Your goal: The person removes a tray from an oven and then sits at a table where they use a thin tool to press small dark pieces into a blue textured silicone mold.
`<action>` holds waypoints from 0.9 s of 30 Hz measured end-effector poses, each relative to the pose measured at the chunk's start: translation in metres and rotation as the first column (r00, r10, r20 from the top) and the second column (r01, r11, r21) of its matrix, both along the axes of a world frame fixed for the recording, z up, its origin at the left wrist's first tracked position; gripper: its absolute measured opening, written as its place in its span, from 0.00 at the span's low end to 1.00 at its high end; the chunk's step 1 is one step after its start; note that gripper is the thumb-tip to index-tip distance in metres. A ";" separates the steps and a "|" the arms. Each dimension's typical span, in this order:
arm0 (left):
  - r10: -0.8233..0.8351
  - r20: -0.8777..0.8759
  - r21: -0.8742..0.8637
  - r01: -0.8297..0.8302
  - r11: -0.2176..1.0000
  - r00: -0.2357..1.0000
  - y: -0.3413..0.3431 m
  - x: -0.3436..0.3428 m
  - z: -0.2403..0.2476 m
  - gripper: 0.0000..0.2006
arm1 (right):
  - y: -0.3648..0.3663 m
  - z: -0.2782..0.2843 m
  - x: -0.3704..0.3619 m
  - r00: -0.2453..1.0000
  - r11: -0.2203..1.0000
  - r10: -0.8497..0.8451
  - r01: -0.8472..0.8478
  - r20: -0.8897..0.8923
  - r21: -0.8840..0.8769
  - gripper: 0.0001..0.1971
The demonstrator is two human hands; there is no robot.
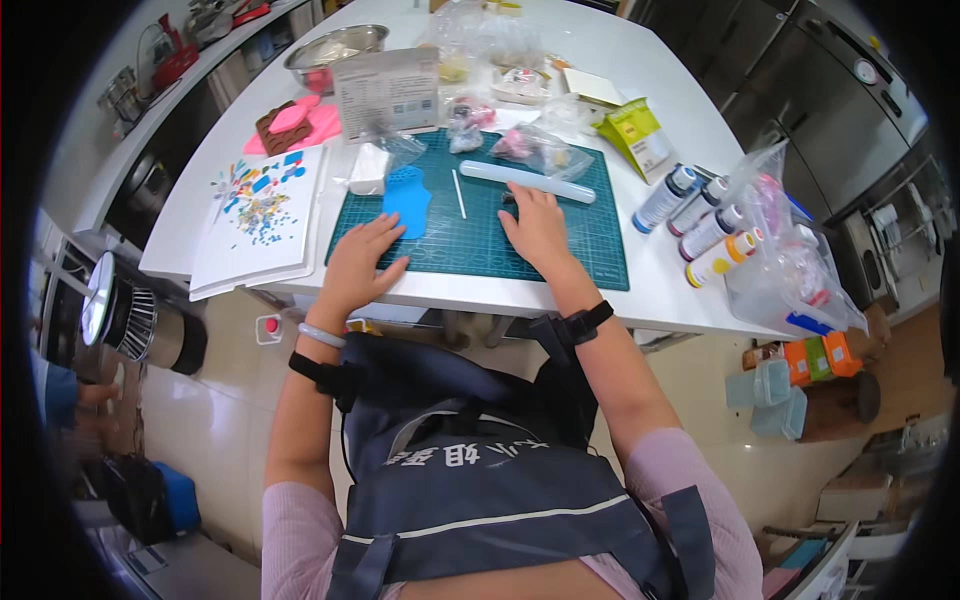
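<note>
My left hand (pixel 362 258) rests at the near left edge of a green cutting mat (pixel 450 255), fingers spread. Its fingertips touch the lower edge of a flat blue piece (pixel 408 205) with a patterned top end. Over the mat's right half lies my right hand (pixel 537 228), its fingers stretched out and slightly apart. Beside its thumb and index finger is a small dark thing (pixel 509 200), too small to name. Just beyond these fingers is a pale translucent rolling pin (pixel 528 182). A thin white stick (pixel 459 193) lies between my hands.
A white board (pixel 255 265) with colourful small pieces stands left of the mat. A white block (pixel 370 170) and plastic bags (pixel 540 150) are at its far side. Several bottles (pixel 662 198) and a clear bin (pixel 770 295) stand right. Behind are a printed box (pixel 388 92) and metal bowl (pixel 336 45).
</note>
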State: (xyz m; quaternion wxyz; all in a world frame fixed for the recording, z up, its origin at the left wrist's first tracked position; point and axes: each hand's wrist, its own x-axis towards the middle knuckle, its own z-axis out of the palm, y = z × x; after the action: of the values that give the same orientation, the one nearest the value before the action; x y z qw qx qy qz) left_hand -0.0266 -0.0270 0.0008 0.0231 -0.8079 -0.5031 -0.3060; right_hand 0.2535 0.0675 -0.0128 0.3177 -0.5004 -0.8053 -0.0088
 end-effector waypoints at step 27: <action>0.307 0.338 -0.109 -0.287 0.952 0.890 0.061 0.032 -0.022 0.17 | -0.018 0.017 -0.056 0.828 0.899 0.311 -0.416 -0.467 -0.139 0.11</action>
State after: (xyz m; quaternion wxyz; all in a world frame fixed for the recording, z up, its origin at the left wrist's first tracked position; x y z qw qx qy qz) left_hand 0.0049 0.0337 -0.0215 -0.0433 -0.6543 -0.6250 -0.4236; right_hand 0.1978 0.0499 0.0043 0.4231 -0.3598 -0.7903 0.2588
